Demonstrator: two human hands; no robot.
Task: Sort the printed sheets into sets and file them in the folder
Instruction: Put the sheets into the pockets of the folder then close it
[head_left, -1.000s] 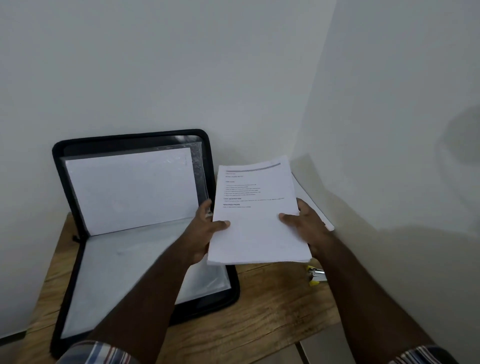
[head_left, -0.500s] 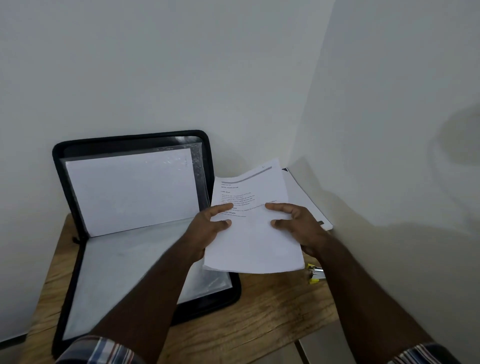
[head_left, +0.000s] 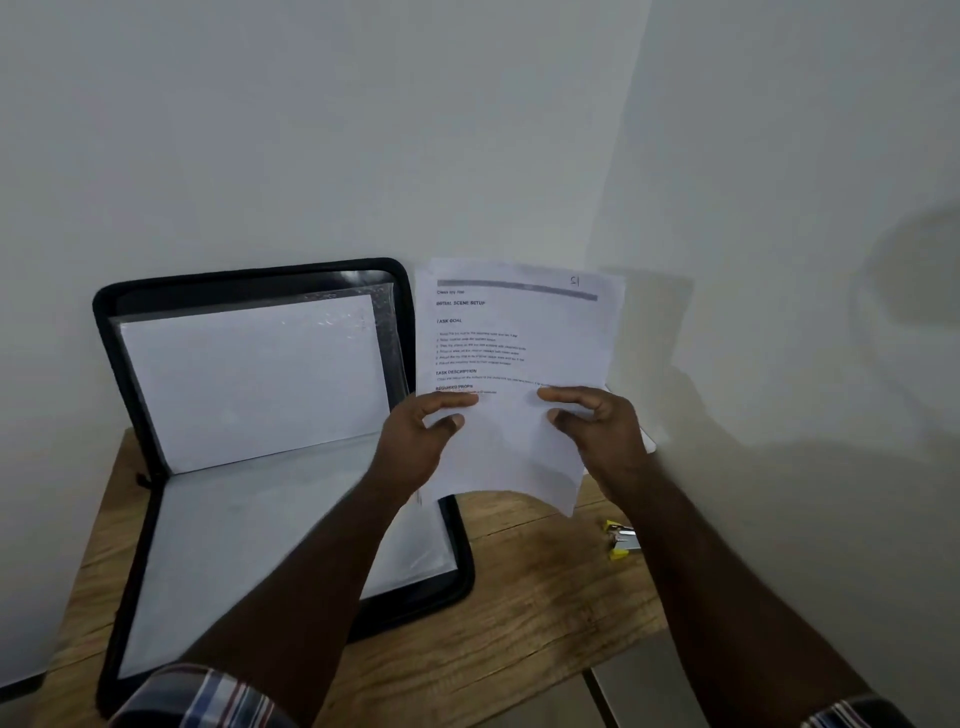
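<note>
2 hands, left (head_left: 415, 441) and right (head_left: 602, 431), grip printed sheets (head_left: 514, 338) beside 1 open folder (head_left: 249, 415).

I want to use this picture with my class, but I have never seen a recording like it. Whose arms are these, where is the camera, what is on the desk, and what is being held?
There is no machine here. The arms belong to a person who wears a wide-angle camera on the head, so the one view looks forward and down, as that person sees it.

The left hand and the right hand each grip the printed sheets, holding them raised and nearly upright, with printed headings facing the camera.

Below is a wooden table set in a corner of white walls. On it lies a black zip folder, open, its lid leaning against the wall, with clear sleeves inside. Near the right forearm lies a small yellow and metal object, perhaps a stapler. More paper shows behind the right hand.
</note>
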